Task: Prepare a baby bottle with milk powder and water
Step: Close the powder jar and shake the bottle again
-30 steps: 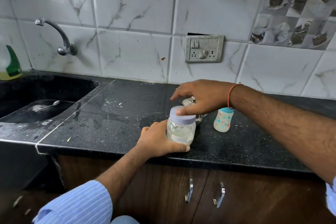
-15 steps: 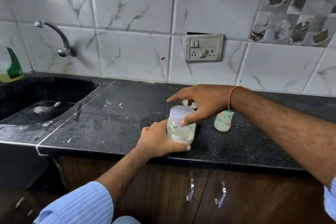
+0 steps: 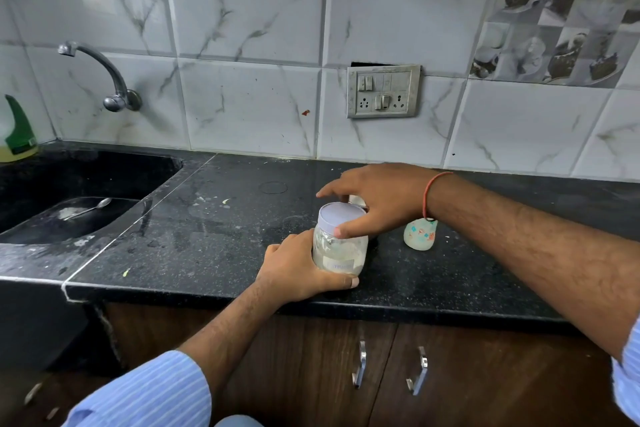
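**Gripping the powder jar at the counter's front edge**

Holding the clear jar upright near the front edge of the black counter, the left hand wraps around the jar's lower half, fingers curled behind it and thumb pressed along its base at the front. A small white label sits low on the jar's wall; its bluish print is too blurred to read. Pale powder shows through the clear plastic.

The right hand reaches in from the right over the pale lilac lid. Its thumb presses the lid's front rim and its fingers arch over the far side, while the index finger points out to the left, clear of the lid. The lid is seated on the jar. A red thread circles the right wrist.

Just behind the jar, mostly hidden by the right hand, a shiny metal vessel peeks out. To the right of the jar, apart from it, stands the baby bottle, white with small coloured prints, its top hidden under the right wrist.

On the tiled wall behind, a switch plate carries switches and sockets, with no readable lettering. At far left a spoon lies in the sink below the tap.
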A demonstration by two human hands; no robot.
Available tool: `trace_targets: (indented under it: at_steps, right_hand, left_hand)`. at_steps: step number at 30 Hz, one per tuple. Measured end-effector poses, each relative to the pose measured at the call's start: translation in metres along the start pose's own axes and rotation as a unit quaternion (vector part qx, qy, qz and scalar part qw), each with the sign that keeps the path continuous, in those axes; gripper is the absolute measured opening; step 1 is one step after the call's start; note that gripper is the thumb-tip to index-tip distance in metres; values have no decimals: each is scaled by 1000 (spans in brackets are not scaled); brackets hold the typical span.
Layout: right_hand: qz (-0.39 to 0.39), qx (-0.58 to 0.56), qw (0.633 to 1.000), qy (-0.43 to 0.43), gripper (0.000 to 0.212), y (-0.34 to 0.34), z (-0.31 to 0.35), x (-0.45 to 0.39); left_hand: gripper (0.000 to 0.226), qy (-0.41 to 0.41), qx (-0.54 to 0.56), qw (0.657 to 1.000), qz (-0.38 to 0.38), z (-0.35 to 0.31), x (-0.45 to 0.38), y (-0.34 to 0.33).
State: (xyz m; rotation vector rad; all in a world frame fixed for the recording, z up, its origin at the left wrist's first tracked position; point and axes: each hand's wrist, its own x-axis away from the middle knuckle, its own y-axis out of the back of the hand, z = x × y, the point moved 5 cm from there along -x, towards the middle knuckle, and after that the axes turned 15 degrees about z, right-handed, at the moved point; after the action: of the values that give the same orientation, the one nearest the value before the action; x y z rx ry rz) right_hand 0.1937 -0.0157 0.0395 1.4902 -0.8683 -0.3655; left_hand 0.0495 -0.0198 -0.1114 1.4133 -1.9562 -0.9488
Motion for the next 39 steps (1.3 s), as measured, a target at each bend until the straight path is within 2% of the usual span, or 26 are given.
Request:
trace_targets:
  at_steps: [4, 10, 15, 20, 24, 28, 33, 39]
  right_hand:
    - [-16, 50, 996, -74, 89, -9, -2, -11]
    - [10, -55, 998, 13, 78, -3, 1, -3]
    - [-10, 36, 998, -46, 74, -11, -4, -9]
    - [-8, -38, 999, 29, 69, -9, 1, -3]
    - [-23, 19, 1000, -2, 67, -13, -1, -5]
    - [-35, 37, 999, -8, 82, -13, -3, -8]
    - [-24, 49, 998, 9, 69, -17, -7, -7]
    - [-67, 95, 993, 14, 65, -24, -7, -11]
  left_hand:
    - [77, -1, 4, 1000, -4, -1, 1, 1]
    - [71, -2, 3, 1000, -3, -1, 1, 1]
    - [75, 0, 4, 1000, -12, 0, 0, 1]
    - [72, 1, 10, 1000, -8, -1, 0, 1]
    - [74, 4, 6, 1000, -8, 0, 0, 1]
    - [73, 1, 6, 1000, -11, 1, -1, 1]
    - [73, 5, 5, 1000, -10, 3, -1, 0]
    - [82, 10, -5, 1000, -4, 3, -4, 0]
